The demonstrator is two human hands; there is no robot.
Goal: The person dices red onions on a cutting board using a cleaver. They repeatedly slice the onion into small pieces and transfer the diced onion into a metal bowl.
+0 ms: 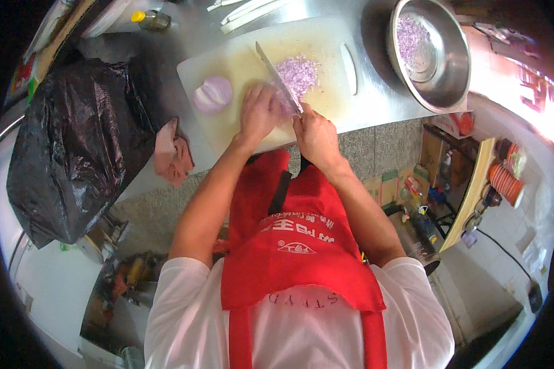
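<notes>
My right hand [317, 133] grips the handle of a kitchen knife [276, 71], whose blade slants away to the upper left over the white cutting board [240, 60]. Fingers curled and slightly blurred, my left hand [258, 108] is beside the blade, holding a piece of purple onion [286, 107] that the knife and fingers partly hide. A pile of finely chopped onion [299, 76] lies just beyond the blade. Left of my left hand rests a cut onion [212, 94], its pale layers showing.
A steel bowl [453, 50] holding chopped onion stands right of the board. Pale stalks [251, 13] and a yellow-capped bottle [153, 20] lie at the back. On the left are a black plastic bag [78, 147] and a pinkish cloth [173, 154].
</notes>
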